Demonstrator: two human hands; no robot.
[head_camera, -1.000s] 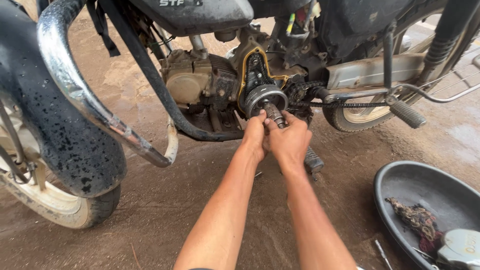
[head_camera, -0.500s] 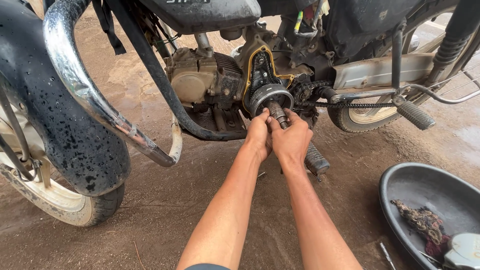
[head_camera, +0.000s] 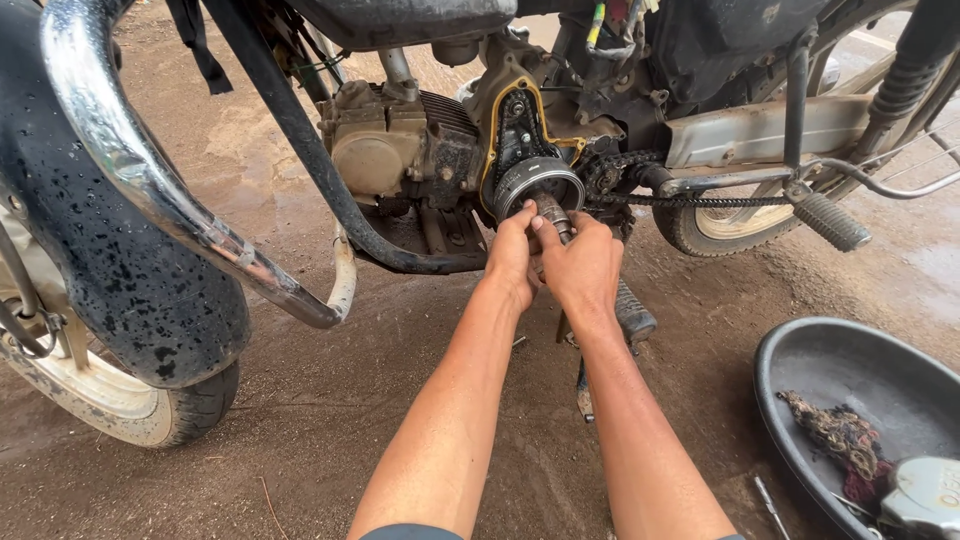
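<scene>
Both hands are gripping a short metal shaft tool (head_camera: 552, 215) seated in the round flywheel rotor (head_camera: 541, 184) of the motorcycle engine (head_camera: 400, 145). The left hand (head_camera: 513, 258) is clenching it from below-left, the right hand (head_camera: 583, 268) from below-right. A dark basin (head_camera: 830, 370) holding a rag (head_camera: 840, 440) is lying well right of the grip.

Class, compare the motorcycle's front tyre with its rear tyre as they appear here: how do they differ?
The front tyre stands near the camera at lower left, half hidden under a black mudguard. The rear tyre sits farther back, partly behind the chain and footpeg. Both rest on the dirt ground.
</scene>
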